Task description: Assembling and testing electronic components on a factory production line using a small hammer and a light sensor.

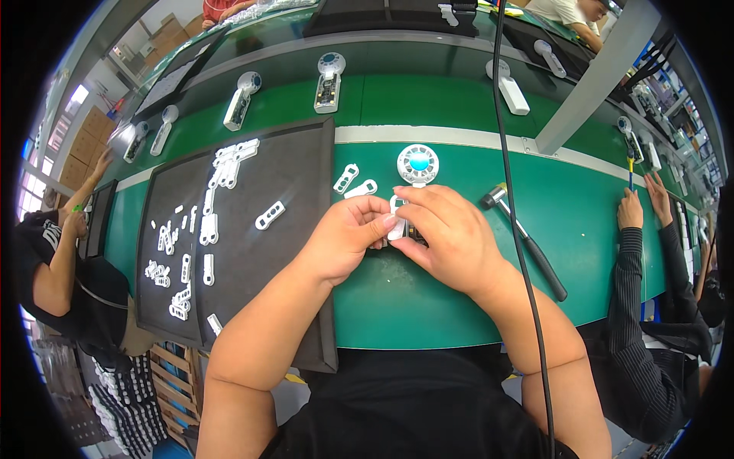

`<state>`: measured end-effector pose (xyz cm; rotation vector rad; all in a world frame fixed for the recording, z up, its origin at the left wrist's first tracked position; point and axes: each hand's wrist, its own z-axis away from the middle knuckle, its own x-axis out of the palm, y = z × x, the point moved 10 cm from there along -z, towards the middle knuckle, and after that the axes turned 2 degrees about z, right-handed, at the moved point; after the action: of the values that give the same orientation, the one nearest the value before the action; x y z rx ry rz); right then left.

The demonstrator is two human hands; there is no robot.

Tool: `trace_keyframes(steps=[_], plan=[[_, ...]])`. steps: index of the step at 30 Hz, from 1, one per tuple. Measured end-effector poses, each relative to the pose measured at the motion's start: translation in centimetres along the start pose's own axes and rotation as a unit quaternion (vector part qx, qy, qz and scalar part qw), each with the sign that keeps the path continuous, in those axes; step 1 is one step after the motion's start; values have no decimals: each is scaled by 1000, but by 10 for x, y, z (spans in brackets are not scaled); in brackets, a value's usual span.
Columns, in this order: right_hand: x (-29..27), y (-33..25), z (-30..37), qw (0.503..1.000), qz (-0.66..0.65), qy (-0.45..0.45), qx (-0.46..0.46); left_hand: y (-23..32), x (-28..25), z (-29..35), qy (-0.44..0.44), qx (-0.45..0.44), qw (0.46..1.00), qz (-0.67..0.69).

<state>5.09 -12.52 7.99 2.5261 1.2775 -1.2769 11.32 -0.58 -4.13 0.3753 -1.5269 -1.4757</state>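
Observation:
In front of me a white handheld device with a round, fan-like head and a blue centre (418,164) lies on the green work surface. My right hand (451,233) curls over its handle, where dark inner parts show between the fingers. My left hand (344,232) pinches a small white plastic panel (396,228) against the handle's left side, thumb and fingers closed. The fingers of both hands nearly meet and hide most of the handle. Beside my left hand lie two loose white panels with oval cut-outs, one farther off (346,178) and one nearer (362,188).
A black tray (306,306) with many white pieces stands at left. A black-handled hammer (539,260) lies at right, near a hanging black cable (510,168). Similar devices (329,84) stand along the green conveyor (413,96) beyond. Co-workers sit on both sides, one person's hand (630,208) at right.

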Motion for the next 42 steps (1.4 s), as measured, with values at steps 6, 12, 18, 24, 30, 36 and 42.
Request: trace_keyframes(steps=[6,12,18,24,30,36,42], plan=[[2,15,8,999,-35,-9,22,2,7,1,-33,11,997,74],[24,71,30,732,-636,51,239,44,42,17,-98,82,980,156],[30,77,35,536,-811,70,224,59,41,21,-23,145,949,-280],[8,91,38,540,-802,83,241,57,65,18,19,234,770,-594],[12,101,66,524,-807,102,253,37,67,6,16,239,772,-588],[9,112,68,572,-770,92,267,32,65,-2,7,203,774,-600],[11,109,72,590,-753,87,277,27,63,-5,6,178,794,-582]])
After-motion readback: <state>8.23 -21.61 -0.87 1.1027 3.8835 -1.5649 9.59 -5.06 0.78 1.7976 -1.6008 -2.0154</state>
